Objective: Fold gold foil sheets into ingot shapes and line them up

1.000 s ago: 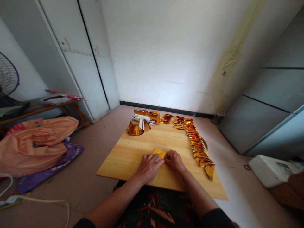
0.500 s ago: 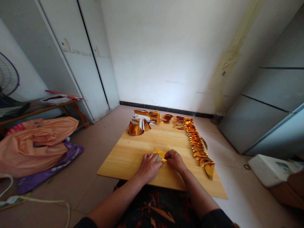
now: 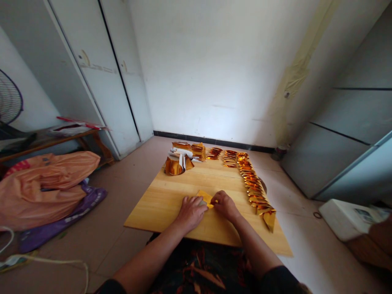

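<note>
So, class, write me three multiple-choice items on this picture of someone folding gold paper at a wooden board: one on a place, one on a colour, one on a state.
1. Where does the long row of folded shiny gold foil pieces lie on the pale wooden board?
A. along its right side
B. along its left edge
C. under the board

2. What colour is the big plastic bag on the floor at the left?
A. green
B. orange-pink
C. black

3. How are the left hand and right hand placed?
A. raised in the air
B. both pressing on the small yellow folded paper
C. resting on the lap

Answers: 1 A, the row runs from the far edge down the right side. 2 B, the bag shows orange-pink. 3 B, both hands lie on the paper, flat on the board.
</note>
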A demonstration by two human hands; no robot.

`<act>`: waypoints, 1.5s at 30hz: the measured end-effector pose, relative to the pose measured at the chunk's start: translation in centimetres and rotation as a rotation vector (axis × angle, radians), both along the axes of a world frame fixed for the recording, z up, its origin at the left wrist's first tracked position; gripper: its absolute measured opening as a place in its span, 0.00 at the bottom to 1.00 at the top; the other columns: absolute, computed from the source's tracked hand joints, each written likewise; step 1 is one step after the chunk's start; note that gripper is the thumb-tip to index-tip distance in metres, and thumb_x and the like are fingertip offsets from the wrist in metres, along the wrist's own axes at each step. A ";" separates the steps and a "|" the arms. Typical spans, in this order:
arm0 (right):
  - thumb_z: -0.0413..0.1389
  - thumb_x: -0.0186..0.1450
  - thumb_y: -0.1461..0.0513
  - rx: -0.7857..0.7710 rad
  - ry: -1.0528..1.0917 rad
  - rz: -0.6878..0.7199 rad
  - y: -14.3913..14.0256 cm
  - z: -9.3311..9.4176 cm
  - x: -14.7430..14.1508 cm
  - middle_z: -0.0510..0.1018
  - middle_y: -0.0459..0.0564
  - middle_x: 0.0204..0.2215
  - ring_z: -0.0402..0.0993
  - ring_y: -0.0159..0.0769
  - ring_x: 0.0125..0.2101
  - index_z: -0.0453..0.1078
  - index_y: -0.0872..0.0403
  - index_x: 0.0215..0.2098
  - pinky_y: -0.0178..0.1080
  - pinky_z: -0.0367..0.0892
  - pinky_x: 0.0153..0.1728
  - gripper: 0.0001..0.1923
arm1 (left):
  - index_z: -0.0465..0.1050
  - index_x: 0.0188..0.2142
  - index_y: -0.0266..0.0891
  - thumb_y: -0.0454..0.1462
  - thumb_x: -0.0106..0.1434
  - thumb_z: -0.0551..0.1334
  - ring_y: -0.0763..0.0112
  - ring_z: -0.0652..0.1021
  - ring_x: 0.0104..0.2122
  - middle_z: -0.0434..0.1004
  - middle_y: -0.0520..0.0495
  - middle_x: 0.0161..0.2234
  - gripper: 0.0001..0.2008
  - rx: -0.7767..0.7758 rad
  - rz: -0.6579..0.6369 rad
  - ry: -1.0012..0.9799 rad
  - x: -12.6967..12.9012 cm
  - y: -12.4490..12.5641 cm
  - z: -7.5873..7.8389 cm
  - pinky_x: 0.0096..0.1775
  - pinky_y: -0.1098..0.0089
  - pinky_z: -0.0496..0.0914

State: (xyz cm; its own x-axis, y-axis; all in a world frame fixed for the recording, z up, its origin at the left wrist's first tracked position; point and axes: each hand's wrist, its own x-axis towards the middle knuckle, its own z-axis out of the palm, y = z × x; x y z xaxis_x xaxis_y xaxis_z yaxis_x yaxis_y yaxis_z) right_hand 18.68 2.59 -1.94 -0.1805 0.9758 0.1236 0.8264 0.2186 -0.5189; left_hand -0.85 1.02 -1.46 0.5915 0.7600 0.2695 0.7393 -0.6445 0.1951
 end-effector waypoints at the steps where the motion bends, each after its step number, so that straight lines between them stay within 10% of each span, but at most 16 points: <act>1: 0.53 0.55 0.71 0.030 -0.038 0.048 -0.2 0.3 0.0 0.76 0.49 0.38 0.70 0.34 0.37 0.77 0.50 0.32 0.34 0.63 0.39 0.13 | 0.75 0.39 0.49 0.33 0.60 0.58 0.59 0.68 0.51 0.69 0.47 0.52 0.11 0.001 0.003 -0.011 -0.2 0.4 0.0 0.50 0.52 0.58; 15: 0.53 0.62 0.65 0.163 -0.188 0.225 -3.0 1.6 -2.0 0.72 0.49 0.46 0.64 0.38 0.45 0.73 0.48 0.36 0.39 0.57 0.44 0.08 | 0.75 0.33 0.41 0.36 0.63 0.57 0.66 0.71 0.38 0.74 0.47 0.34 0.07 0.046 0.067 -0.062 0.3 1.8 0.3 0.43 0.63 0.63; 45: 0.54 0.64 0.60 0.266 -0.067 0.482 -0.6 0.6 1.2 0.77 0.47 0.40 0.71 0.34 0.41 0.75 0.47 0.35 0.36 0.62 0.43 0.07 | 0.75 0.41 0.51 0.33 0.61 0.57 0.68 0.73 0.44 0.77 0.53 0.44 0.13 0.002 -0.162 -0.007 -1.8 1.8 0.4 0.50 0.58 0.57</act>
